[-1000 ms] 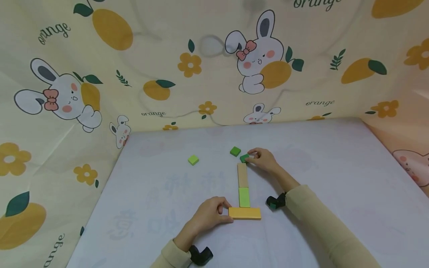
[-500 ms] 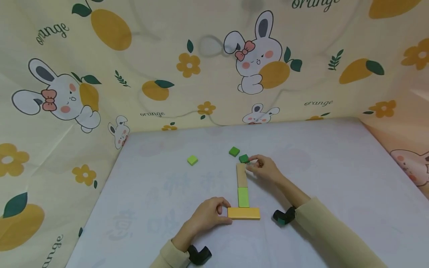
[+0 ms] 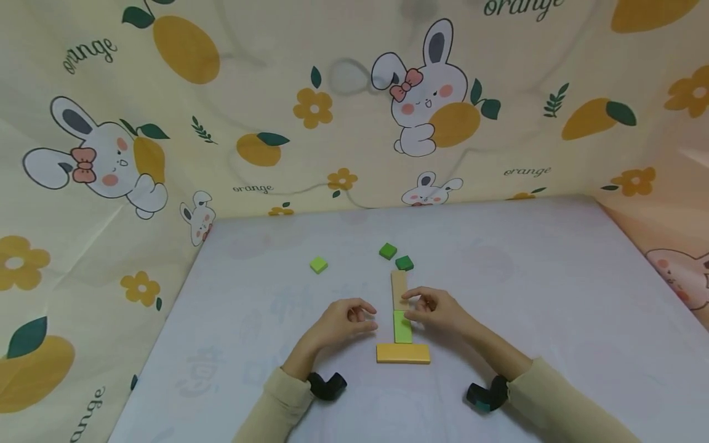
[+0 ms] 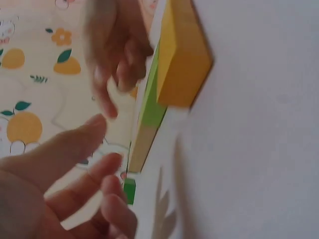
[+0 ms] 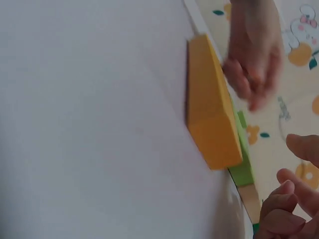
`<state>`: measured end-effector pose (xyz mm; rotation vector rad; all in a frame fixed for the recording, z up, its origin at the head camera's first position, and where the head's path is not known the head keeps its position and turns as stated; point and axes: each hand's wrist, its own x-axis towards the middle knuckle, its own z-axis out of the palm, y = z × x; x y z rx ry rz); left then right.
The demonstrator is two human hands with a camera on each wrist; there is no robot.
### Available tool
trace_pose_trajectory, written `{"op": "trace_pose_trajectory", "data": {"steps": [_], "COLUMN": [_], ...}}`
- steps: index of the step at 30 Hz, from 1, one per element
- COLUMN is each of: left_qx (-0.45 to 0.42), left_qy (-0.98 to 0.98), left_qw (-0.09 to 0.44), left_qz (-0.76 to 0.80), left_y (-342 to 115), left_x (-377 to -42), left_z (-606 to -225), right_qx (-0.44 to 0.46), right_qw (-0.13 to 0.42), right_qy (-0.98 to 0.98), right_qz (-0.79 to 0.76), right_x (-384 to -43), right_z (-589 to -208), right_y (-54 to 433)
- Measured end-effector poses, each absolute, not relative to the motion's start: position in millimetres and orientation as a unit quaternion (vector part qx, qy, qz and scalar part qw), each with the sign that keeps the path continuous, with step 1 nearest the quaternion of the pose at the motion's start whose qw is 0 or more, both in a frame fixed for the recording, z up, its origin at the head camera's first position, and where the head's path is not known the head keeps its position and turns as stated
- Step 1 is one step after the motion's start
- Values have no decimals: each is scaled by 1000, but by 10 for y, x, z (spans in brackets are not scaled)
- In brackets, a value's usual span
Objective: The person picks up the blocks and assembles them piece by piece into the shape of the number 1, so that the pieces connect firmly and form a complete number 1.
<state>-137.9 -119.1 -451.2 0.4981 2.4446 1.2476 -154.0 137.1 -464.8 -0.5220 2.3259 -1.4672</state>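
Observation:
A yellow block [image 3: 403,354] lies crosswise at the near end of a line of blocks. From its middle a light green block [image 3: 402,327] and a pale wooden block [image 3: 399,286] run away in a straight row, with a dark green block [image 3: 405,263] at the far end. Left of the row, my left hand [image 3: 342,320] hovers with loosely bent fingers and nothing in them. My right hand [image 3: 440,309] is over the row's right side; its fingertips overlap the wooden and light green blocks in the head view. The right wrist view shows nothing between its fingers [image 5: 299,191].
A green block [image 3: 388,251] sits just beyond the dark green one, and a lime green block [image 3: 318,265] lies apart to the left. Behind the white table [image 3: 249,295] hangs a printed cloth [image 3: 354,141] with rabbits and oranges.
My left hand has let go of the yellow block and risen away from it. My right hand has come back from the dark green block to beside the row's middle.

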Motion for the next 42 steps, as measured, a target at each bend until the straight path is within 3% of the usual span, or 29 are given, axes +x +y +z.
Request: {"op": "trace_pose_trajectory", "data": {"steps": [7, 15, 30, 42], "left_qx": [188, 199, 175, 173], "left_qy": [863, 873, 834, 877], "left_qw": [141, 124, 62, 70], "left_qz": [447, 428, 519, 442], "left_y": [-1118, -1041, -989, -893], "left_x": [-1689, -2019, -2516, -2750], "left_z": [-4475, -4520, -4680, -4706], "right_qx": [-234, -225, -224, -215], "right_qw": [192, 223, 212, 208], "right_qy": [809, 810, 813, 816], "right_qz": [-504, -494, -493, -494], "right_x": [-1331, -1232, -1210, -1192], "right_z": [-4676, -4663, -4706, -4682], "right_y": [1449, 1453, 1433, 1439]}}
